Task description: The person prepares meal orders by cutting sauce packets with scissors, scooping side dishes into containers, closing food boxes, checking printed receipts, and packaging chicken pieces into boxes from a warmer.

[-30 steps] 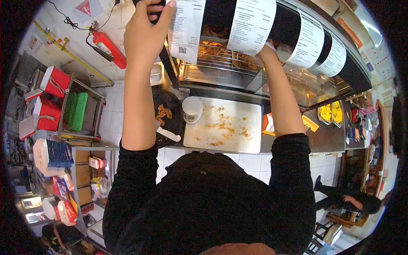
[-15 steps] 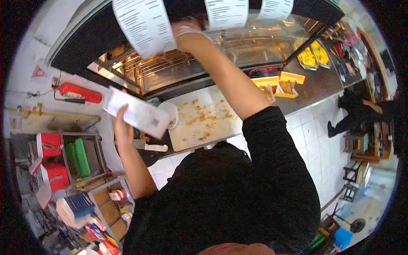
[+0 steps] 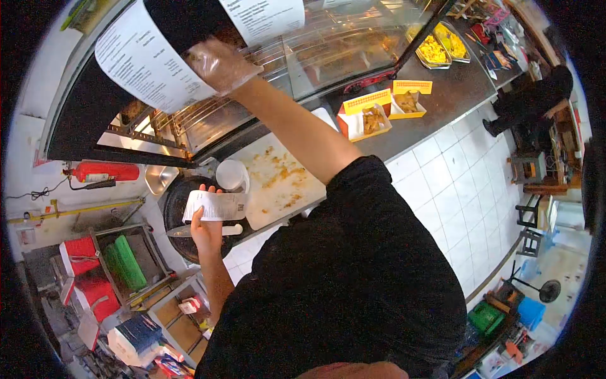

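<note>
My left hand (image 3: 207,234) holds a printed paper receipt (image 3: 222,207), with the thumb on top and fingers beneath. Under that hand, a knife (image 3: 183,232) with a white handle lies across a round dark surface. My right hand (image 3: 219,66), in a clear plastic glove, is raised to the edge of a long hanging receipt (image 3: 139,57). Its fingers are blurred and partly hidden, so a grip cannot be made out. Just to its right hangs another receipt (image 3: 268,18). Below the right arm is a white cutting board (image 3: 259,205) with brown food scraps.
A glass-fronted heated cabinet (image 3: 328,60) runs along the back. A white tub (image 3: 231,174) stands beside the board. Two yellow cardboard boxes of food, one box (image 3: 360,132) nearer, sit on the dark counter (image 3: 435,107). Another person (image 3: 536,95) is at far right.
My left hand has brought its receipt lower and right, over the knife. The right hand has moved left to the longest hanging receipt. The camera view has turned.
</note>
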{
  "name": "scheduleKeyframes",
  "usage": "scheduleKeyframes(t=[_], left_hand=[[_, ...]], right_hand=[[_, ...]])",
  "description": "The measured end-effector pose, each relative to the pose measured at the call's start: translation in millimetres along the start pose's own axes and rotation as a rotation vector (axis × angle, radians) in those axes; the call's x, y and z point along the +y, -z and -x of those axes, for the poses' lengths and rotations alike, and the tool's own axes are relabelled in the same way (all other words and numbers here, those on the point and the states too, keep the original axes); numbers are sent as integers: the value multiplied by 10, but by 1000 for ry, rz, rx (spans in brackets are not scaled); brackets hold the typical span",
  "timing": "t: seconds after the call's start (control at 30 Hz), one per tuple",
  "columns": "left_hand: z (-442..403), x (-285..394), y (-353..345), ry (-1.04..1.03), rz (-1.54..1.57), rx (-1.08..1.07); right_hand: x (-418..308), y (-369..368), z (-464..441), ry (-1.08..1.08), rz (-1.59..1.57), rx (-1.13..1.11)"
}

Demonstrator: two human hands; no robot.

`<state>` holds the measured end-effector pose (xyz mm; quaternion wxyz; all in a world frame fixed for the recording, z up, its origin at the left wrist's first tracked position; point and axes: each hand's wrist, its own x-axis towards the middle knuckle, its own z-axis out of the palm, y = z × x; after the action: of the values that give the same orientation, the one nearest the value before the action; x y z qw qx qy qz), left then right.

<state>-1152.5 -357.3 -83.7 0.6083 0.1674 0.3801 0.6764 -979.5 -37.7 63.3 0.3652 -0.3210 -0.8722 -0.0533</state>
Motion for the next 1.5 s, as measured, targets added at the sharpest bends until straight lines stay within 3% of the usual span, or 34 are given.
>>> scheduleKeyframes(t=[0.07, 0.2, 0.23, 0.3, 0.33, 0.37, 0.4, 0.43, 0.5, 0.57, 0.67, 0.73, 0.87, 0.93, 1.07, 1.13, 1.2, 1.27, 1.33, 1.43, 1.5], left_hand=[[-72, -35, -92, 34, -5, -42], [-96, -190, -329, 151, -8, -47], [-108, -248, -386, 153, -35, -79], [-148, -358, -383, 165, -117, -86], [-159, -410, -375, 173, -201, -89], [-152, -449, -380, 180, -232, -57], [-161, -483, -349, 172, -223, -51], [-159, -523, -293, 187, -295, -34], [-149, -576, -175, 224, -394, -20], [-150, -624, -84, 227, -422, -1], [-166, -667, 1, 249, -470, 36], [-147, -694, 49, 271, -486, 65], [-137, -644, 104, 277, -563, 102], [-76, -628, 174, 261, -560, 119], [118, -563, 436, 253, -612, 186], [236, -495, 530, 204, -629, 181], [380, -415, 525, 202, -577, 255], [468, -451, 724, 101, -643, 237], [534, -464, 900, 127, -598, 261], [694, -310, 878, 126, -500, 285], [760, -336, 1049, 88, -468, 306]], right_hand=[[-92, 102, 146, 36, -475, 371], [12, 206, 568, 332, -283, 429], [-10, 175, 767, 239, -356, 515], [-23, 154, 1440, -163, -560, 405], [-37, 173, 1771, -324, -552, 521], [54, 6, 2145, -452, -766, 508], [308, -428, 2748, -651, -674, 585], [462, -491, 3129, -983, -1007, 661], [1376, -876, 4131, -1356, -913, 470], [1593, -700, 4196, -1524, -487, 203], [1685, -343, 3841, -1476, -318, 46], [1713, -310, 3666, -1299, 61, -256], [1654, -385, 3832, -1179, 3, -209], [1670, -384, 3983, -1128, -381, -275], [1083, -180, 3707, -1089, -256, 199], [501, -144, 3257, -1012, -371, 296], [-210, -70, 2564, -651, -505, 139], [-753, 49, 1694, 17, -470, 44], [-1080, -46, 990, 336, -294, 199], [-1433, -86, 95, 267, -154, 266], [-1581, -27, -272, -77, 89, -296]])
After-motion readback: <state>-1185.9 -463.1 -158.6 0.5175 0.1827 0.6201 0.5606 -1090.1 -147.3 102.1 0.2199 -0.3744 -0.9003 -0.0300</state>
